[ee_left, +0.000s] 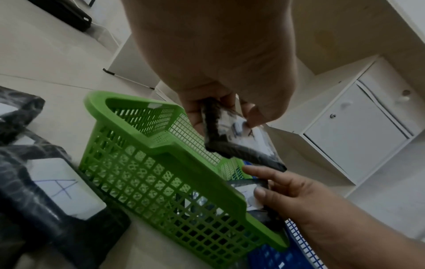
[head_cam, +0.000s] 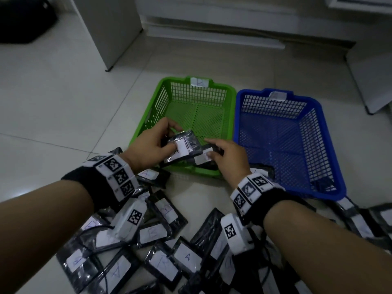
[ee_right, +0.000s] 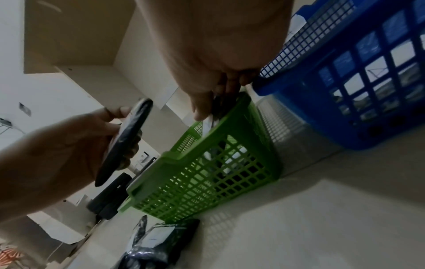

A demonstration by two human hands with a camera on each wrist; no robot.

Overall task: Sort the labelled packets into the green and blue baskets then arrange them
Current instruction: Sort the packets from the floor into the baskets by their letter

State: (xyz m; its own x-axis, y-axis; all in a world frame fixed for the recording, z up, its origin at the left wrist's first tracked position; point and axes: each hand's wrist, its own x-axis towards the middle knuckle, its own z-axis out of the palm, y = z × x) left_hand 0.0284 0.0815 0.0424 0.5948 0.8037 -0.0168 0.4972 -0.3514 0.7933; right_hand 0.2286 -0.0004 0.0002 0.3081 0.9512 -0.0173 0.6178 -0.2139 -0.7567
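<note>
So the left hand [head_cam: 148, 143] is pinching a black packet [head_cam: 183, 147] with a white label, holding it just over the near end of the green basket [head_cam: 214, 172], while the right hand [head_cam: 230, 160] has thumb and fingers closed on a second packet [head_cam: 206, 159] that sits down inside that same near end. The blue basket [head_cam: 326, 187] is right beside the green one, touching it, with one dark packet [head_cam: 323, 184] in its near corner. A whole pile of loose packets [head_cam: 161, 247] marked A or B is spread on the tiled floor [head_cam: 53, 98] under both wrists.
</note>
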